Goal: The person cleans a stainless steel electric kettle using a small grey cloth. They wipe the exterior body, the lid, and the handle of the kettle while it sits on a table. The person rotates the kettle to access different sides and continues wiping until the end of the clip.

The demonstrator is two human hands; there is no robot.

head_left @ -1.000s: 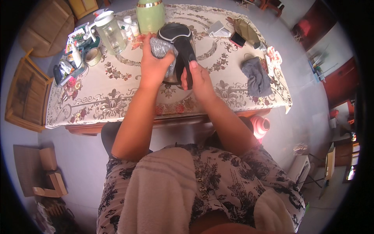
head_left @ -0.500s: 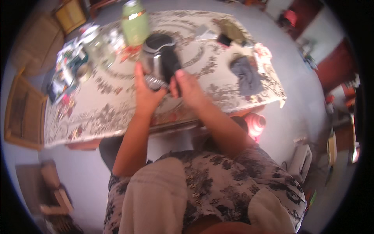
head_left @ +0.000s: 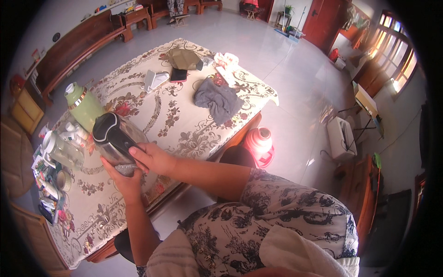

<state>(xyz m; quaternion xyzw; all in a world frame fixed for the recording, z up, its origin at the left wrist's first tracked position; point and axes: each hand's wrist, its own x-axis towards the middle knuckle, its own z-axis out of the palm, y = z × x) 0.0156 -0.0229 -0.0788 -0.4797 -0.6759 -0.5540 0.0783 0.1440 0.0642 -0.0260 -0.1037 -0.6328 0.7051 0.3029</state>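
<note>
A steel electric kettle [head_left: 113, 138] with a black lid and handle is held over the table's near edge. My left hand [head_left: 123, 179] cups its base from below. My right hand [head_left: 154, 158] grips its black handle from the side. A green thermos flask [head_left: 83, 105] with a white cap stands just behind the kettle on the flowered tablecloth [head_left: 170, 124].
A grey cloth [head_left: 219, 99] lies on the table's right part, with a dark phone [head_left: 178, 75], a white object [head_left: 154, 79] and an olive cap [head_left: 183, 58] behind. Jars and small bottles [head_left: 60, 147] crowd the left end. A pink flask [head_left: 259, 143] stands on the floor.
The view has swung to the right, so the table now lies toward the left. Both hands still hold the kettle, which has come closer to the table's near edge.
</note>
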